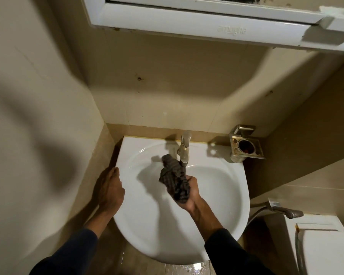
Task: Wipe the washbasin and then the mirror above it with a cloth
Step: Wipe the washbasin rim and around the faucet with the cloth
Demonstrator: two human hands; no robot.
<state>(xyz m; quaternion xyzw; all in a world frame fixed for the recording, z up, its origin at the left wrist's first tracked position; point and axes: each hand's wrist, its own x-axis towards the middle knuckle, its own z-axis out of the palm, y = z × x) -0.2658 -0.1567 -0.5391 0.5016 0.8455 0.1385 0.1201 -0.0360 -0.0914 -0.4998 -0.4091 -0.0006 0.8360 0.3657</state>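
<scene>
Hanging over the bowl of the white washbasin (147,225), the dark striped cloth (175,180) runs lengthwise from the lower right to the upper left, its free end pointing up toward the tap (184,149) and reaching almost to the spout. Its lower end is bunched inside the right hand (191,197), whose fingers are curled closed around it from the right side and underneath, so most of the fabric sticks out above and to the left of the knuckles. The left hand (109,189) rests on the left rim of the basin with its fingers loosely bent over the edge, holding nothing and well apart from the cloth. Both forearms wear dark sleeves. On the wall to the right of the tap sits a rusty metal holder (245,143), and a health-faucet sprayer (284,210) hangs lower right beside the toilet cistern (326,251). Only the white lower frame of the mirror (197,18) shows at the top.
</scene>
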